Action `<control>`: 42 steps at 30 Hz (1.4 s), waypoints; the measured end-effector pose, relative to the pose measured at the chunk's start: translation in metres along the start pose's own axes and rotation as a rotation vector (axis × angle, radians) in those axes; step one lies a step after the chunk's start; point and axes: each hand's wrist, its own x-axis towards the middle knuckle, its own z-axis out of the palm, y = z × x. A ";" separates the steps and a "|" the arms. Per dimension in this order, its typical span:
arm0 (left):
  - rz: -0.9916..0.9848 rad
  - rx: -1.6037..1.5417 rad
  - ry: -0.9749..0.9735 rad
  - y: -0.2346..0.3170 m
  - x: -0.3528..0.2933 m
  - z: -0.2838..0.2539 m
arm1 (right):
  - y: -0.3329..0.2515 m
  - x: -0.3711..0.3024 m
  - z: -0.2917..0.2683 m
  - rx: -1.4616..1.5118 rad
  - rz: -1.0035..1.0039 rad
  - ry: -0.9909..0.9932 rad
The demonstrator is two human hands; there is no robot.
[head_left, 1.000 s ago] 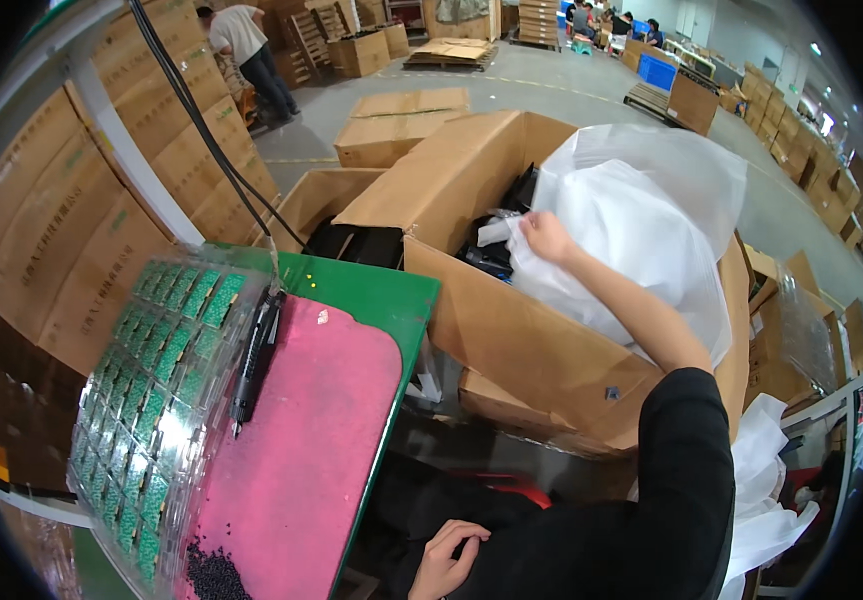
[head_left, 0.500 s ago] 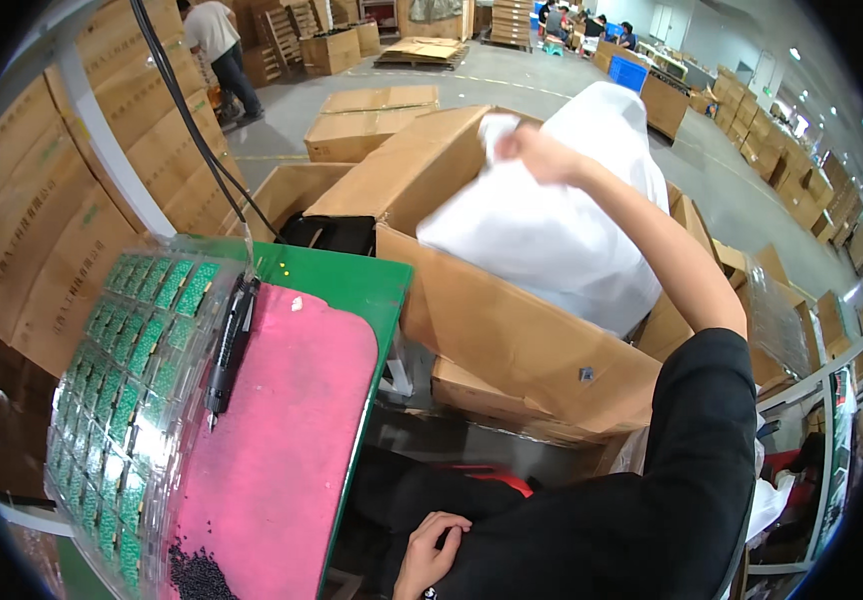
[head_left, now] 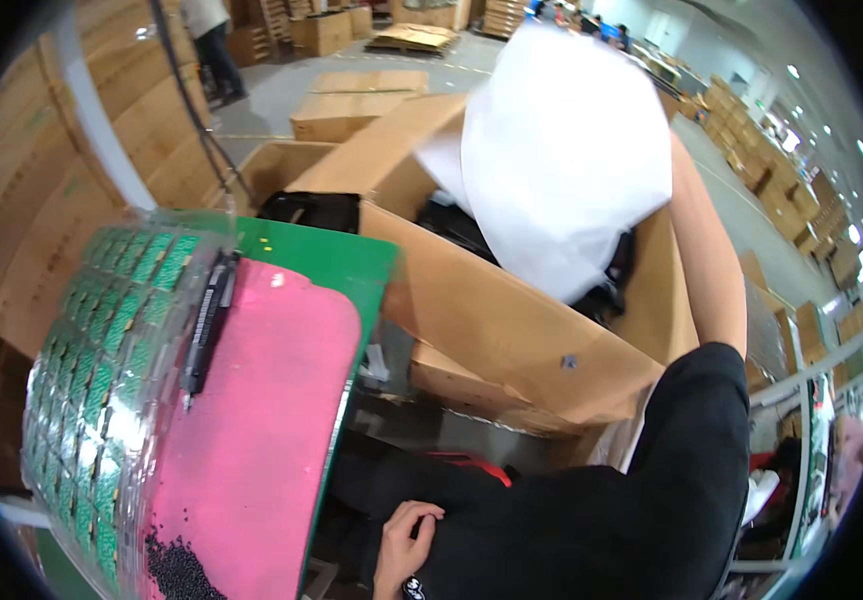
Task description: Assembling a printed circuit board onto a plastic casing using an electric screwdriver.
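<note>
A large white sheet or bag (head_left: 567, 150), soft and thin, hangs raised over an open cardboard box (head_left: 522, 310). My right arm reaches up behind it; the right hand itself is hidden by the white material, which hangs from it. Black items (head_left: 602, 290), perhaps in dark plastic, show inside the box under the sheet. My left hand (head_left: 407, 540) rests on my lap with nothing in it, its fingers loosely bent and the thumb apart from them.
At the left stands a green table (head_left: 352, 255) with a pink mat (head_left: 262, 430). On it are clear trays of green circuit boards (head_left: 112, 370), a black electric screwdriver (head_left: 209, 325) and a pile of small black parts (head_left: 180, 572). A closed carton (head_left: 357, 100) stands beyond the box.
My right hand has gone from plain view to behind the white sheet, which has risen and uncovered black items in the box. The left hand stays on my lap. The whole view has shifted slightly.
</note>
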 end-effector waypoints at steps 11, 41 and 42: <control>0.042 0.066 -0.102 -0.002 0.022 0.007 | 0.376 -0.390 -0.137 -1.404 0.927 0.319; 0.051 0.755 -0.309 0.099 0.087 0.106 | 0.563 -0.676 0.058 -0.086 1.071 0.075; 0.063 0.769 -0.284 0.103 0.092 0.104 | 0.562 -0.641 0.039 -0.078 0.996 0.038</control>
